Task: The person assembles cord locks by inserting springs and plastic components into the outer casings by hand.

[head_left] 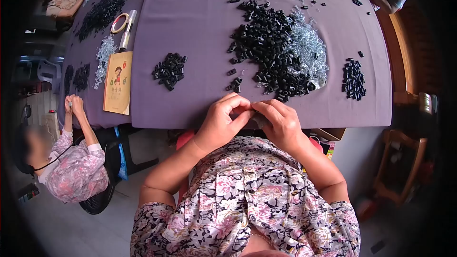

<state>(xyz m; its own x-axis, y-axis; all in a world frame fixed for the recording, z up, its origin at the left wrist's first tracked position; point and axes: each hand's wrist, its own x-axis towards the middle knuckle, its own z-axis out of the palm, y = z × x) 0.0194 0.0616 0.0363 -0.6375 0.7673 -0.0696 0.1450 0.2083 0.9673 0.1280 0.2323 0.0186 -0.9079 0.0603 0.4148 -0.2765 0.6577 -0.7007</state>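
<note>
My left hand and my right hand meet at the front edge of the table, fingertips pinched together. Whatever sits between the fingers is too small and hidden to make out. Just beyond the hands lie a few loose black plastic pieces. Farther back spreads a large heap of small black plastic pieces, and against its right side rests a pile of thin silvery pieces that look like springs. A smaller cluster of black pieces is off to the left, and another group of narrow black parts on the right.
A purple cloth covers the table. On the neighbouring table are a booklet, a tape roll and more silvery pieces. A co-worker sits at left; other people's arms show at the far corners. A wooden chair stands at right.
</note>
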